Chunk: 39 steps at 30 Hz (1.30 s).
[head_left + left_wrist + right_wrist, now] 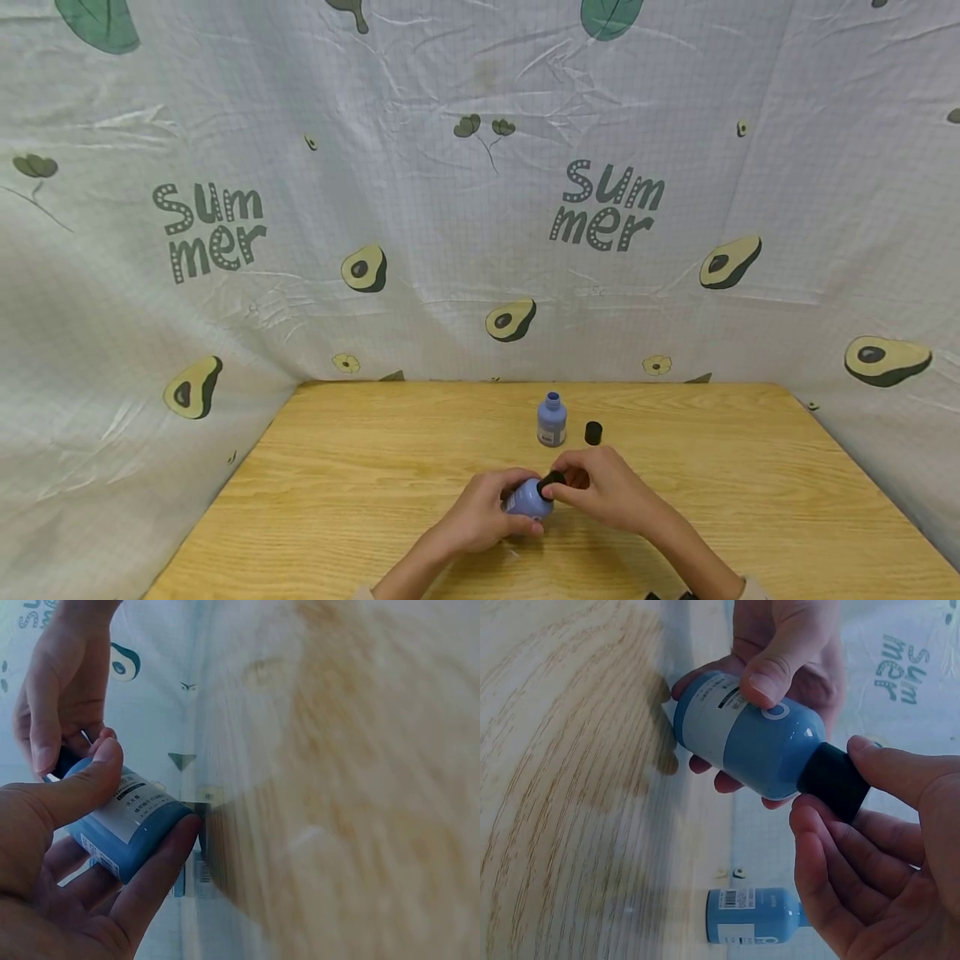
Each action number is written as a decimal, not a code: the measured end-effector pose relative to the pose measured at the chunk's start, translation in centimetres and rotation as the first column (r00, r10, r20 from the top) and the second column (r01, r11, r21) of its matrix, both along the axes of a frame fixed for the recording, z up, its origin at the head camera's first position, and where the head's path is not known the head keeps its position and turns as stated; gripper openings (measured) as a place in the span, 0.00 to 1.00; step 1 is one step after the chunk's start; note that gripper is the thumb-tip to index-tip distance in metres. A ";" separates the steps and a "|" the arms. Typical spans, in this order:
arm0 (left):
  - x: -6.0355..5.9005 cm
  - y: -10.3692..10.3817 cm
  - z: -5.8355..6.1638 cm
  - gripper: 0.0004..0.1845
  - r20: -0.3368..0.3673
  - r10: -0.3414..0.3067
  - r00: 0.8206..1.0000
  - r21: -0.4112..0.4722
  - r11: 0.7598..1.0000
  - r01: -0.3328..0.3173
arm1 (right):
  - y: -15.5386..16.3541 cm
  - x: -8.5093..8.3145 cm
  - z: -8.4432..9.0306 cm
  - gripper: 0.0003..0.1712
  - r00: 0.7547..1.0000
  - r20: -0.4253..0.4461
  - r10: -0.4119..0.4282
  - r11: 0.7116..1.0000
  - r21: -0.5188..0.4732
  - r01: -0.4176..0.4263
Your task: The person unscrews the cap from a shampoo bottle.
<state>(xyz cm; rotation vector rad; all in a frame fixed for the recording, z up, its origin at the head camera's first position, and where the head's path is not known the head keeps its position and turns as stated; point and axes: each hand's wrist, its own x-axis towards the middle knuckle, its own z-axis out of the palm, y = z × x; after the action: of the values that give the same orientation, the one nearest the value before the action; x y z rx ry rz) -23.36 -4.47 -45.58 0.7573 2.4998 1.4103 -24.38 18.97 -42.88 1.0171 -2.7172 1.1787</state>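
at the near edge of the head view the left sleeve [363, 593] and the right sleeve [753, 590] just peek in, and by the right one a small dark thing [667, 596] is so cut off that i can't tell what it is. beyond them, low over the table [375, 450], the left hand [487, 510] wraps its fingers round a blue bottle [750, 739], which lies tilted with its neck toward the right hand [609, 492]. that hand pinches the black cap [836, 781] between thumb and fingers, and the cap sits over the bottle's neck.

the step in hand looks like working this cap at the neck; whether it is being screwed on or off, i can't tell, since the cap hides the thread. the next move seems to call for a steady left grip while the right fingers twist, keeping cap and neck in line. some of the left fingers are hidden behind the bottle, and the label print is too small to read.

farther back, a second bottle [551, 423] stands upright with its neck bare, and a loose cap [593, 432] rests near it, apart from it. in the left wrist view only a sliver, probably of that bottle, shows past the fingertips, and the tabletop there is blurred. last comes the printed cloth [420, 192], its upper motifs cut off by the frame
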 end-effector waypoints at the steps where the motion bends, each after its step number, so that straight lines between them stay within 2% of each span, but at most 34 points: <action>1: 0.0 0.0 0.0 0.24 -0.001 -0.003 1.000 -0.002 1.000 0.003 | 0.0 0.0 0.0 0.15 1.000 -0.002 0.007 1.000 -0.005 -0.007; 15: 0.1 -0.1 -0.2 0.23 -0.015 -0.022 1.000 -0.012 1.000 0.021 | 0.3 -0.3 -0.4 0.15 0.998 -0.019 0.061 0.998 -0.022 -0.061; 20: 0.0 -0.1 0.0 0.23 -0.019 -0.024 1.000 -0.020 1.000 0.024 | 0.3 -0.4 -0.5 0.14 0.999 -0.006 0.053 0.998 -0.021 -0.053; 39: -0.1 0.0 0.1 0.22 -0.019 -0.025 0.999 -0.024 0.999 0.025 | 0.4 -0.6 -0.8 0.13 0.994 -0.052 0.091 0.996 -0.020 -0.092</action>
<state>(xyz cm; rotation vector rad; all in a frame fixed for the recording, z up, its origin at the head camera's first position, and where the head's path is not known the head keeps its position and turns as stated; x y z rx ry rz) -23.43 -4.46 -45.46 0.7990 2.5082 1.3690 -25.01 19.36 -43.68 1.1640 -2.6388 1.1753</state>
